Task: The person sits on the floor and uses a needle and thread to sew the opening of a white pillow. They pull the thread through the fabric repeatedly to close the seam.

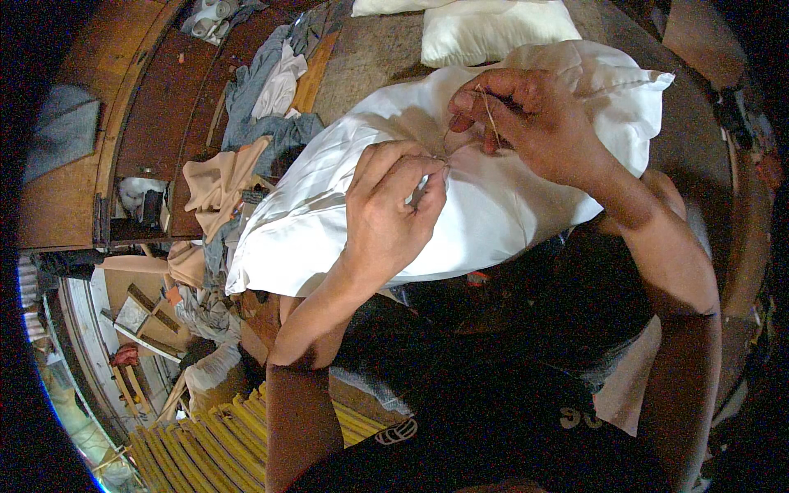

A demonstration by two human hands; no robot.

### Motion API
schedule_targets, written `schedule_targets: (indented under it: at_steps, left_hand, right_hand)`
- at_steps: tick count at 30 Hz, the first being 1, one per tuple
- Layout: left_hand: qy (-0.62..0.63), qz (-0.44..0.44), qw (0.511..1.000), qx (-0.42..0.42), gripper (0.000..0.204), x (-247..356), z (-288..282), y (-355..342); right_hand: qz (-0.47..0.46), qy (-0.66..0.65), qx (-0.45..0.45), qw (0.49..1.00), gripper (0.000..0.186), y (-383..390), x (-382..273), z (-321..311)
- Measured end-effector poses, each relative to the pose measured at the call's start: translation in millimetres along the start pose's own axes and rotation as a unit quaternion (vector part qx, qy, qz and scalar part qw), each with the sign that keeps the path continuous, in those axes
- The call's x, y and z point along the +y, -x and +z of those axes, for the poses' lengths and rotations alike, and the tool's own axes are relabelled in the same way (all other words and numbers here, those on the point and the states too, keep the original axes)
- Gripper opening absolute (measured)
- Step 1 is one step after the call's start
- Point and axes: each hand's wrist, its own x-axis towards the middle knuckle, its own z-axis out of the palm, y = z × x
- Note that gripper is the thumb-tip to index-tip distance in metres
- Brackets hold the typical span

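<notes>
A large white pillow lies across my lap, its cloth creased and one corner pointing to the far right. Over its middle, my left hand is closed, thumb and forefinger pinched together on a thin thread just above the cloth. My right hand is a little farther off and to the right, its fingers curled and pinching the same pale thread, which loops by the fingertips. Whether a needle is between the fingers is too small to make out.
Another white pillow lies on the worn wooden surface ahead. Grey and white cloths are heaped at the left, with tan fabric hanging below them. A wooden cabinet stands farther left, and yellow slats show at lower left.
</notes>
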Motion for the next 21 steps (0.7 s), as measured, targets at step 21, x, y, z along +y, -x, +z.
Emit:
schedule_targets:
  at_steps: [21]
  left_hand:
    - [0.006,-0.006,1.0,-0.003,0.014,2.4,2.1,3.5]
  right_hand:
    - [-0.001,0.092,-0.059,0.994,0.028,-7.2,8.2,-7.1]
